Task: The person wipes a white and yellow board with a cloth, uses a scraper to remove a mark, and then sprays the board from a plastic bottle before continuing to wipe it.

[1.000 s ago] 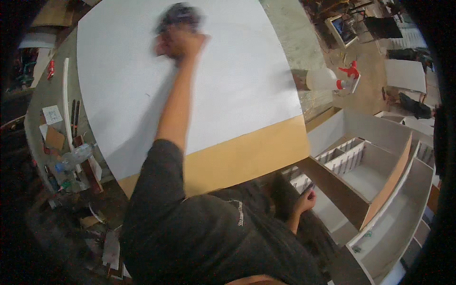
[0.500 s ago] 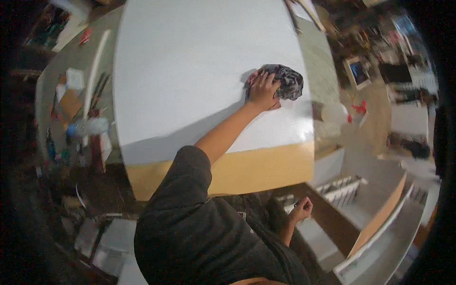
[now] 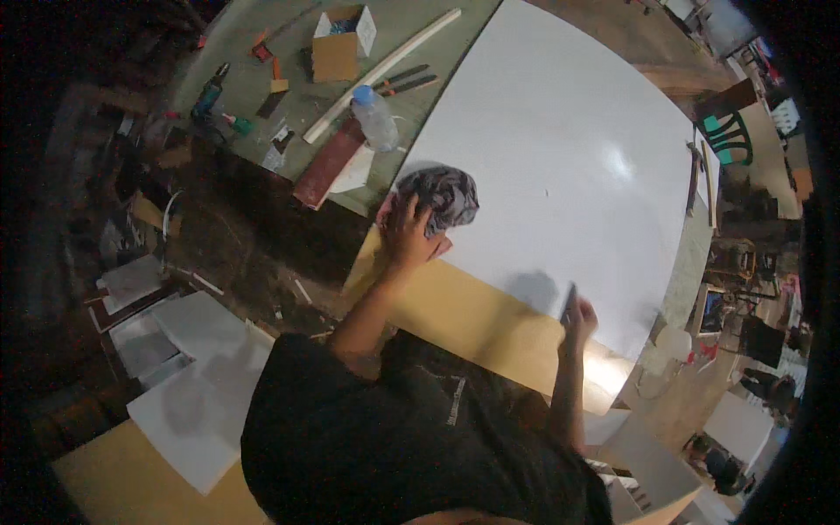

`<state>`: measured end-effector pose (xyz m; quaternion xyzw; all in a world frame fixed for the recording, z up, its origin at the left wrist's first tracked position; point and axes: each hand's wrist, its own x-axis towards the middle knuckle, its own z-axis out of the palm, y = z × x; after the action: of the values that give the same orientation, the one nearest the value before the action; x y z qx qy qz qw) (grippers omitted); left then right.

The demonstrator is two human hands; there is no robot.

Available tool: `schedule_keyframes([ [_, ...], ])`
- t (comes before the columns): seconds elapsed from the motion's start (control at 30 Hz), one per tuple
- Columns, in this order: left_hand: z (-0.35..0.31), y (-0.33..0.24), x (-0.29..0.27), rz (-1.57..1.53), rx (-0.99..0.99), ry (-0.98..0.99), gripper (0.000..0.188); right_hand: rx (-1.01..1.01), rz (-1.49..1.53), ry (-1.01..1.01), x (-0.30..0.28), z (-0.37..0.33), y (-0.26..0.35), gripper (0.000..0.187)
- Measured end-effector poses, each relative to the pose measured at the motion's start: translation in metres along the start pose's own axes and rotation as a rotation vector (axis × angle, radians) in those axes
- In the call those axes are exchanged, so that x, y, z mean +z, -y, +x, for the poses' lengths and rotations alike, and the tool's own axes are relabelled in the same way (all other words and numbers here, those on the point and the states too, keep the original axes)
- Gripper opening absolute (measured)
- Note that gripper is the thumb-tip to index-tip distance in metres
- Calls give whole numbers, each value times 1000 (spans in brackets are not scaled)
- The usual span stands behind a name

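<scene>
My left hand [image 3: 408,233] presses a crumpled dark grey patterned cloth [image 3: 446,198] onto the left edge of a large white board [image 3: 560,131]. Its fingers are curled over the cloth, near where the white surface meets a yellow-tan strip [image 3: 477,297] along the near side. Over the near right part of the board, my right hand [image 3: 579,320] is closed on a thin dark pointed thing [image 3: 570,299] that sticks up from the fingers. Its exact kind is too small to make out.
Left of the board, a green tabletop [image 3: 254,74] carries a clear bottle [image 3: 376,122] with a blue cap, a long pale strip [image 3: 385,74], a dark red block [image 3: 329,164], pliers-like tools [image 3: 409,80] and a small open box [image 3: 343,45]. White panels [image 3: 201,394] lie lower left.
My left hand has brought the cloth from the board's right side to its near left edge. My right hand has risen from beside my body to over the board. The view has turned.
</scene>
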<state>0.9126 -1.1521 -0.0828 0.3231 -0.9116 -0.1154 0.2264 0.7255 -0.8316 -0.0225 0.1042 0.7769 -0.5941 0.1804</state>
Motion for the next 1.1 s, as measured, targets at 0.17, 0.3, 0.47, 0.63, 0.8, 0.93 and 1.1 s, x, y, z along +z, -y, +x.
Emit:
schedule_keyframes([
  [0.17, -25, 24, -8, -110, -174, 77, 61, -239, 127, 392, 225, 31, 59, 39],
  [0.3, -2, 2, -17, -44, 25, -80, 62, -209, 260, 486, 349, 78, 89, 22],
  [0.47, -4, 22, -21, -64, 29, -131, 60, -563, -111, 344, 348, 40, 54, 33],
  [0.63, -2, 17, -13, -37, -5, -74, 62, -745, -162, 66, 187, -22, -9, 15],
  [0.8, 17, -25, -17, -13, 110, 60, 63, -697, -540, -383, -10, -37, -125, 22],
  [0.93, 41, 20, 37, 7, 148, 24, 77, -627, -844, -409, -45, -71, -102, 37],
  [1.1, 67, -43, 58, 55, 220, 80, 80, -518, -940, -615, -54, -92, -125, 46],
])
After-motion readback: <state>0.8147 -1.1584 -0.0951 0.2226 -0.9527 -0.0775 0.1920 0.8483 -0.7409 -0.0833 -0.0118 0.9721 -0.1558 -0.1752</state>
